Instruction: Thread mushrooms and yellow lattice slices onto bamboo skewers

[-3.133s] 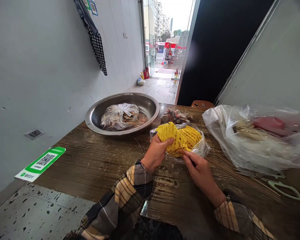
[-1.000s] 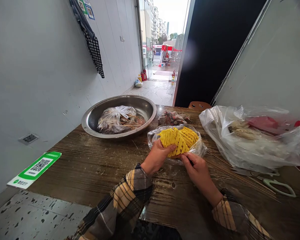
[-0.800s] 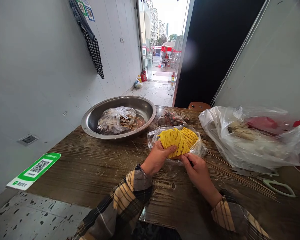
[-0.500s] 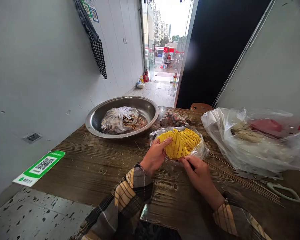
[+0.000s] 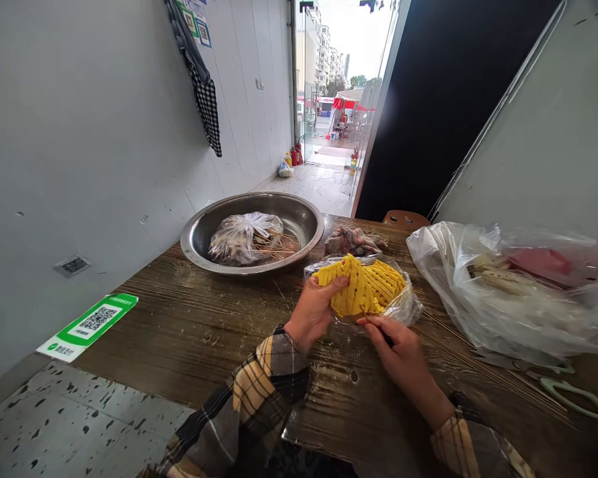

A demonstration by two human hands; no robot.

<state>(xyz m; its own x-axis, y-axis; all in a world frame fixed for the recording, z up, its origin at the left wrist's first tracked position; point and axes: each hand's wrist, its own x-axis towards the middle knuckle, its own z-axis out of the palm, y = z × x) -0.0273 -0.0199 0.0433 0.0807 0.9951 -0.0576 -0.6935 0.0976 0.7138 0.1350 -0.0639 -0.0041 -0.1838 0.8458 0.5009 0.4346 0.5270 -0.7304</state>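
Yellow strips with rows of slits lie bunched in a clear plastic bag on the dark wooden table. My left hand grips the left part of the yellow strips, thumb on top. At their lower edge my right hand is closed in a pinch on what looks like the tip of a thin skewer; most of it is hidden by the fingers and the strips.
A steel basin with a knotted bag and skewers stands at the back left. Behind the yellow strips lies a crumpled cloth. A large plastic bag, loose skewers and green scissor handles are on the right.
The whole view has shifted slightly, so things appear further right. Both hands keep their holds; the right fingertips sit slightly lower at the edge of the yellow strips.
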